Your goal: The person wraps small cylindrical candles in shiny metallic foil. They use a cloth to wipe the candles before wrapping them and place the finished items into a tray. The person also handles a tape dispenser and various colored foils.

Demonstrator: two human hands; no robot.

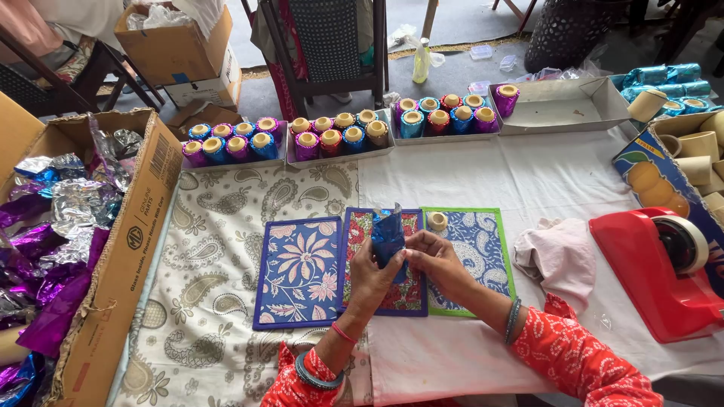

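Head view: both my hands clasp a small cup wrapped in blue foil (388, 235) — left hand (371, 273) below-left, right hand (435, 260) beside it. It stands upright over the middle mat (381, 301), foil end up.

A table (467, 354) under a white sheet carries a paisley cloth (211, 286), three mats (377, 264) (side by side), trays (339, 143), a pink rag (562, 256), a red tape dispenser (660, 271).
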